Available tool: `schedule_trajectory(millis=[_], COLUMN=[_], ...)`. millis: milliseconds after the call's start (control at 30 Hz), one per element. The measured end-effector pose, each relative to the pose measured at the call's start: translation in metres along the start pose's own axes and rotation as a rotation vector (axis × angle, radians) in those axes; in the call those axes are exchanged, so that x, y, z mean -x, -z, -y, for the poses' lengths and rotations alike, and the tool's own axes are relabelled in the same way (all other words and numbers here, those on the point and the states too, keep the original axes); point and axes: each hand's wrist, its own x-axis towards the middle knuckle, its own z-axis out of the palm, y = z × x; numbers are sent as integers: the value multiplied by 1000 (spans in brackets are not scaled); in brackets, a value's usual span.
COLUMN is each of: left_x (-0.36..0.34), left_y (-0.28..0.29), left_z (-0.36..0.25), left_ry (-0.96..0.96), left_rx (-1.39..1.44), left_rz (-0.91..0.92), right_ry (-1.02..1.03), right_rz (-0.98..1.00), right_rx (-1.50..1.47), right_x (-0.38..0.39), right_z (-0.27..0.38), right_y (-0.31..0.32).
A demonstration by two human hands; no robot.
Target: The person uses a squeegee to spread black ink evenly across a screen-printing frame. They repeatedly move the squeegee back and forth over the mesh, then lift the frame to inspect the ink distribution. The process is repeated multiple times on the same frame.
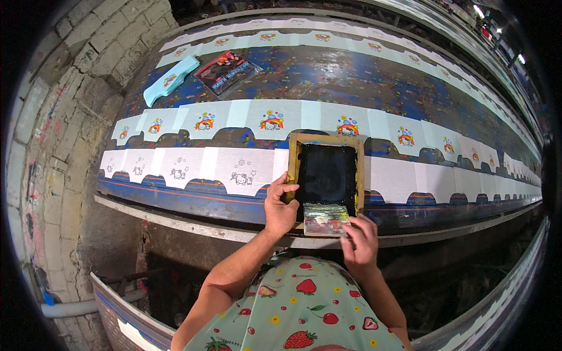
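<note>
A wooden-framed printing screen [356, 141] lies on the near row of white cut fabric pieces, its mesh dark with black ink. My left hand [281, 207] is closed on the left bar of the frame, near its lower corner. In my right hand [361, 238] is a wide, paint-stained squeegee [325, 225], held by its right end. The squeegee rests across the lower part of the screen. Left of the frame, a white piece [242, 172] carries a black outline print of a cartoon cat. The fabric under the screen is hidden.
A long paint-spattered table [293, 79] bears several rows of pieces, some with coloured rainbow prints [271, 121]. Behind them lie a folded light-blue stack [171, 81] and a dark picture packet [227, 73]. A raised rail [234, 235] runs along the near edge; a block wall [70, 117] stands left.
</note>
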Motion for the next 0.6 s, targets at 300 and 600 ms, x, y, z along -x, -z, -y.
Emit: schedule_trajectory(millis=[300, 600], left_x=[0, -13], left_y=[-2, 12], left_z=[-3, -1], left_ry=[59, 183], left_rx=[12, 2], left_rz=[9, 96], right_ry=[271, 131], right_rz=[383, 784], right_rx=[328, 115], right_x=[-57, -168], right_z=[21, -12], right_y=[-7, 27])
